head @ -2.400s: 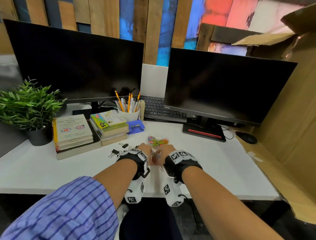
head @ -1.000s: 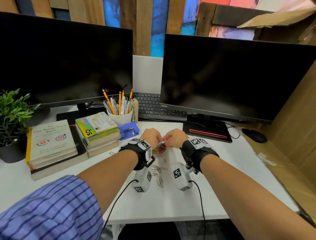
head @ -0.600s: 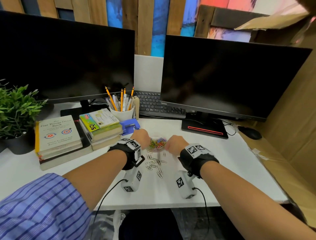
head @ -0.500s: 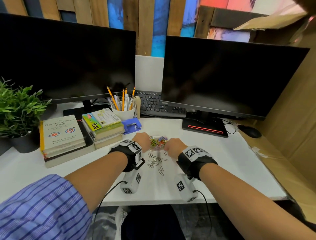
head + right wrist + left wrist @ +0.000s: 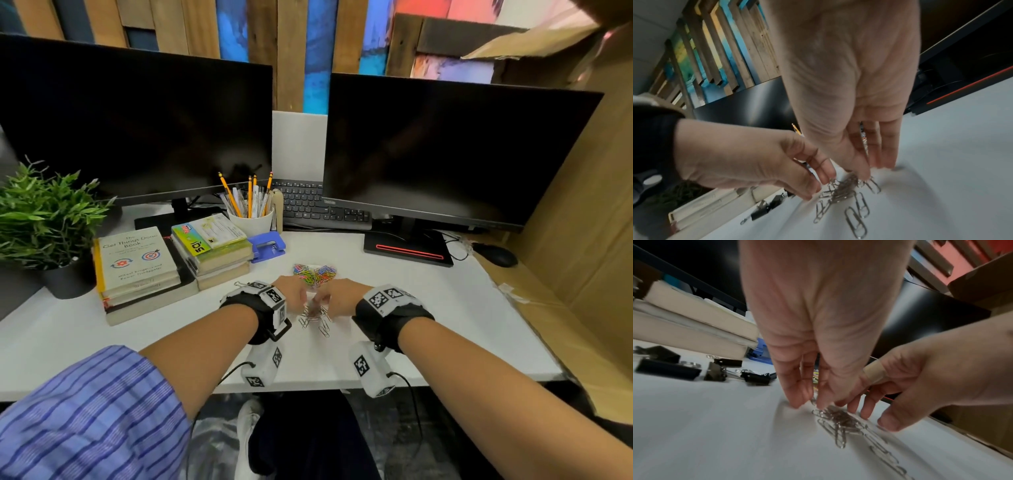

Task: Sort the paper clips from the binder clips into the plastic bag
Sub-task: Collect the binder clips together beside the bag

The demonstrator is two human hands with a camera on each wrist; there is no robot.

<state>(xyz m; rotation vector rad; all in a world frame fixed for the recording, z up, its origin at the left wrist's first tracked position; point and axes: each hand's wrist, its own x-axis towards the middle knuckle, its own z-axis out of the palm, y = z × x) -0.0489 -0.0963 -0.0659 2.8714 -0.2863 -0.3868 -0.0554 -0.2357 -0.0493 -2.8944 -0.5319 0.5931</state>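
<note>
A loose heap of silver paper clips [image 5: 313, 318] [image 5: 840, 423] [image 5: 842, 191] lies on the white desk [image 5: 428, 325] between my hands. My left hand [image 5: 296, 298] [image 5: 807, 402] points down, its straight fingertips touching the desk at the heap's left edge. Opposite it, my right hand [image 5: 334, 298] [image 5: 875, 170] has straight fingers with their tips on the heap's right side. Just beyond both hands lies the clear plastic bag [image 5: 315, 274] of coloured paper clips. Several black binder clips [image 5: 754, 378] [image 5: 764, 211] sit to the left, mostly hidden by my left wrist in the head view.
Stacked books [image 5: 137, 270] and a blue hole punch [image 5: 269, 245] stand left of the bag, with a pencil cup [image 5: 251, 219] behind. Two monitors, a keyboard [image 5: 315, 205] and a mouse [image 5: 498, 256] line the back. Cardboard [image 5: 582, 240] walls the right side.
A second ago both hands held the bag of coloured clips up. It now lies on the desk, and both hands have drawn back and down onto the silver clips.
</note>
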